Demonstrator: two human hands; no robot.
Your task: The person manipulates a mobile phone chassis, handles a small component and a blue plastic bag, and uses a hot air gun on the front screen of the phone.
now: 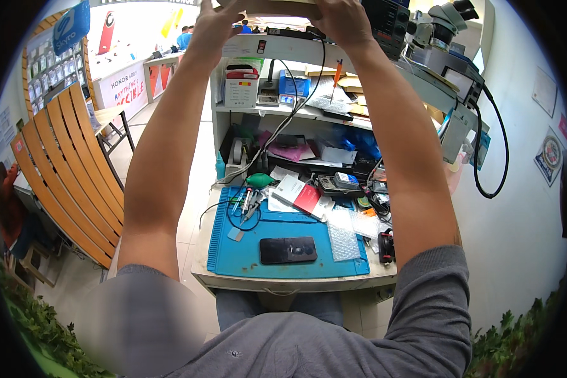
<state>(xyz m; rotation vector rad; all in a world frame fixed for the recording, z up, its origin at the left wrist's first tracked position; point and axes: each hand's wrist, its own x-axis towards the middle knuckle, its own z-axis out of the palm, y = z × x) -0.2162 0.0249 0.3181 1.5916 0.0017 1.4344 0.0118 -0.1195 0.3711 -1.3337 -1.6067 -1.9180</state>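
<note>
Both my arms reach up and forward to the top edge of the view. My left hand and my right hand grip opposite ends of a flat tan box-like object. The upper edge of the picture cuts off most of that object and some of my fingers. It is held up at the height of the shelf unit's top. Well below my hands, a black smartphone lies on a blue work mat.
Precision tools, a green air blower, a red-and-white box and bubble wrap crowd the mat. Cables hang before cluttered shelves. A microscope stands right; a slatted wooden panel stands left.
</note>
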